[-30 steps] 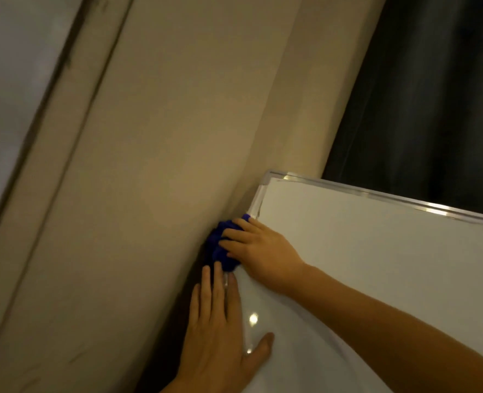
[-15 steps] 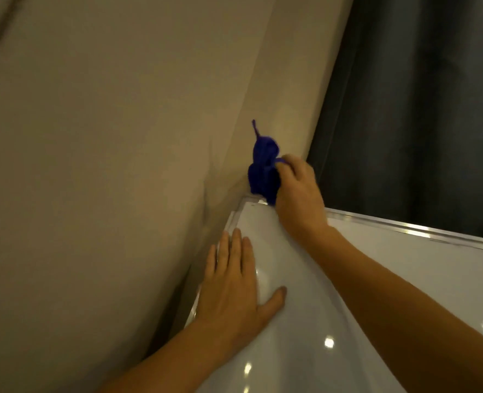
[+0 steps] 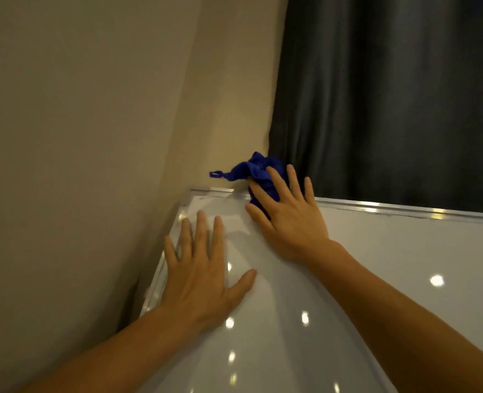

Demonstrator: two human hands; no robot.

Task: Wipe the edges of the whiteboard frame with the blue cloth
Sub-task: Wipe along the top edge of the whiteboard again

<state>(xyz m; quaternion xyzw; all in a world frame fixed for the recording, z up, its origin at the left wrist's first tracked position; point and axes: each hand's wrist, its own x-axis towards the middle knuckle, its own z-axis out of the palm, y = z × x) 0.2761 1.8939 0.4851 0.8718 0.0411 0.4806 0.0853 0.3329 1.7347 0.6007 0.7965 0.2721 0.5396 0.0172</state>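
The whiteboard (image 3: 376,265) is white and glossy, with a thin silver frame (image 3: 390,209) along its top edge and a second strip down its left side. My right hand (image 3: 287,217) presses the crumpled blue cloth (image 3: 251,170) onto the top frame, a little right of the upper left corner; its fingers are spread over the cloth. A thin loop of the cloth sticks out to the left. My left hand (image 3: 203,268) lies flat and open on the board surface beside the left frame edge, holding nothing.
A beige wall (image 3: 92,137) runs close along the board's left side. Dark grey curtains (image 3: 390,95) hang right behind the top edge. Ceiling lights reflect as bright spots on the board.
My right hand has carried the cloth up the left frame edge, around the top left corner and onto the top edge, moving rightward. My left hand has stayed flat on the board.
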